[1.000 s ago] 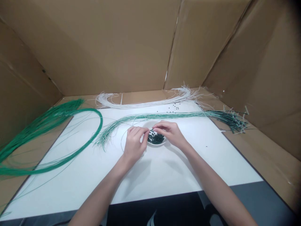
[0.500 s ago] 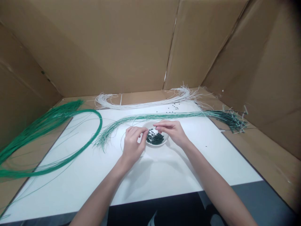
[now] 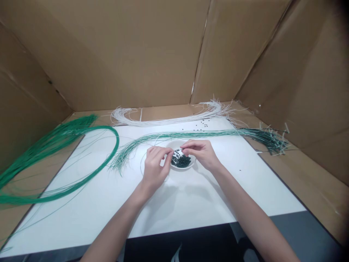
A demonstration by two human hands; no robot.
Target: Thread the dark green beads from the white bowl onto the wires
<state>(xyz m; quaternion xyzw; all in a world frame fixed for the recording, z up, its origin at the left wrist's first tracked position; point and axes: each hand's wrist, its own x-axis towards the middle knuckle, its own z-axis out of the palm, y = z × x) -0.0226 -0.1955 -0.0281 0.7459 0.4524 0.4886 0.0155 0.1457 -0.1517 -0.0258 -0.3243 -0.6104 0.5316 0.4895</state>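
Both hands pinching above white bowl (image 3: 183, 168)

Your left hand (image 3: 156, 163), bowl's 9 o'clock, and right hand (image 3: 202, 153), 3 o'clock, pinch a thin strand (image 3: 177, 150) thumb-to-finger. Dark beads (image 3: 184, 161) inside: heaped toward 5 o'clock, sparser toward 10.

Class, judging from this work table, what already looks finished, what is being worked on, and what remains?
Probably finished: the green-and-white bundle, laid lengthwise, dark at its right end. In progress: the left hand and right hand apparently pinch a thin strand over the bowl. Seemingly remaining: dark beads inside it, green strands and white strands. How many are needed isn't shown.
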